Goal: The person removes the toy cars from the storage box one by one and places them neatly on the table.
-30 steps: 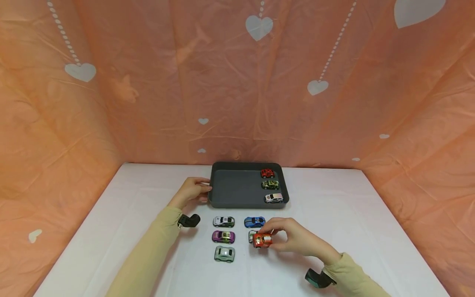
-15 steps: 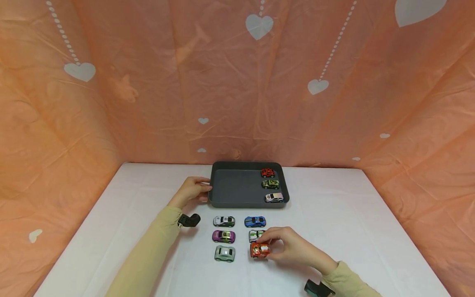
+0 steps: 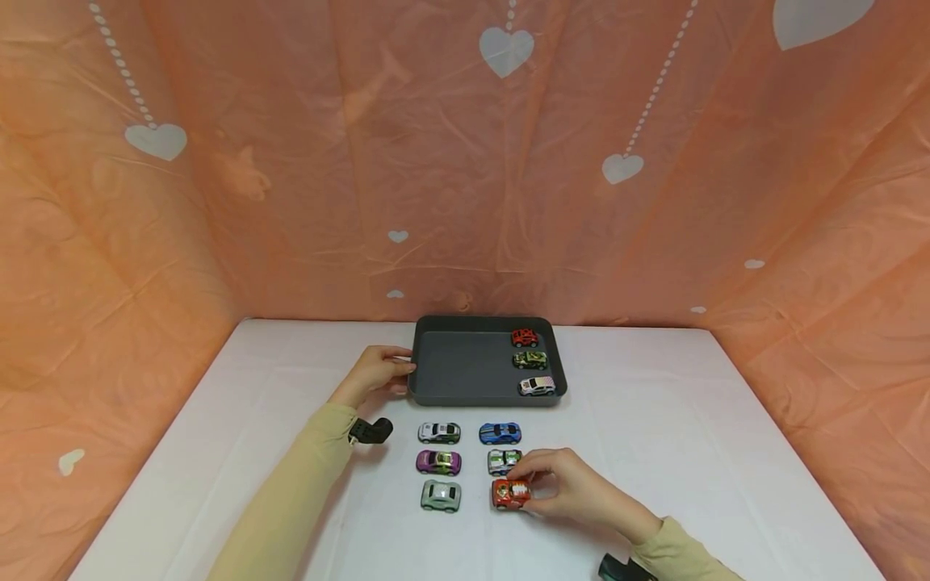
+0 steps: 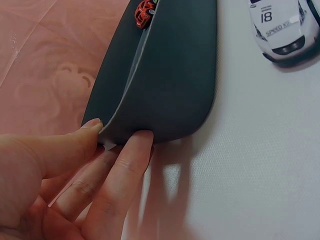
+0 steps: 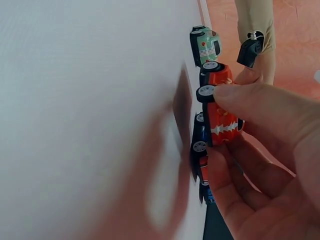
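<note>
An orange-pink backdrop (image 3: 465,161) with pale hearts rises behind a white-covered table (image 3: 654,403). At its far side lies a dark grey rectangular tray (image 3: 465,367) with rounded corners. Three small toy cars line the tray's right side: a red-and-black one (image 3: 525,337) far, a green camouflage-patterned one (image 3: 529,360) in the middle, a whitish one (image 3: 537,386) near.

The left hand (image 3: 372,374) pinches the tray's left edge, thumb on the rim and fingers against the outer wall. The right hand (image 3: 574,488), partly closed, holds an orange-red toy car with white jagged markings (image 3: 510,495) between thumb and fingers.

That car is at the near end of the right column, its long axis running left to right; which end is the front, and whether its wheels touch the table, I cannot tell. Beyond it are a white-and-green car (image 3: 501,461) and a blue car (image 3: 500,433). The left column runs, far to near, white-and-black car (image 3: 439,432), purple car (image 3: 438,462), pale grey-green car (image 3: 440,495), all lying left to right.
</note>
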`<state>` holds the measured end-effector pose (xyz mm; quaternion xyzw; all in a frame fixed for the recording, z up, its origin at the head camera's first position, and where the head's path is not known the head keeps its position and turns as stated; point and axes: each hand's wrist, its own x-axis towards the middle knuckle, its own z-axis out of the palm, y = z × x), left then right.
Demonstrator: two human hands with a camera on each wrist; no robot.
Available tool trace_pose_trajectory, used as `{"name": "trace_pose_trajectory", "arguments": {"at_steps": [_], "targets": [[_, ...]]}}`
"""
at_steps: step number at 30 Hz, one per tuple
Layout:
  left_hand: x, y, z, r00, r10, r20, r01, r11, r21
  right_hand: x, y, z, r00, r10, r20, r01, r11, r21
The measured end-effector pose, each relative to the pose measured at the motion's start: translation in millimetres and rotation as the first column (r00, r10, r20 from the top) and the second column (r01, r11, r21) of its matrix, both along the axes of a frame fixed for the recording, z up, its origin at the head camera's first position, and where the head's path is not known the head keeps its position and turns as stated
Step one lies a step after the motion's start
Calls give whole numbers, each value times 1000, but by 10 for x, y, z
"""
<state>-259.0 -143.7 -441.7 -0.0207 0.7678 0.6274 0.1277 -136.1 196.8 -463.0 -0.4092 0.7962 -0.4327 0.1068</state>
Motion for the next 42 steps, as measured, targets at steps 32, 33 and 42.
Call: {"name": "trace_pose_trajectory", "arguments": {"at_steps": [32, 33, 42], "targets": [[-27, 1, -25, 1000, -10, 1, 10, 1000, 25, -7, -1, -12, 998, -55, 4, 54, 996, 71], [-28, 2, -26, 1000, -10, 1, 10, 1000, 30, -10, 1, -11, 999, -53, 3, 53, 996, 71], [-22, -3, -27, 1000, -7, 9, 6, 999, 34, -77, 29, 111, 1000, -23, -16, 24, 999, 48]]}}
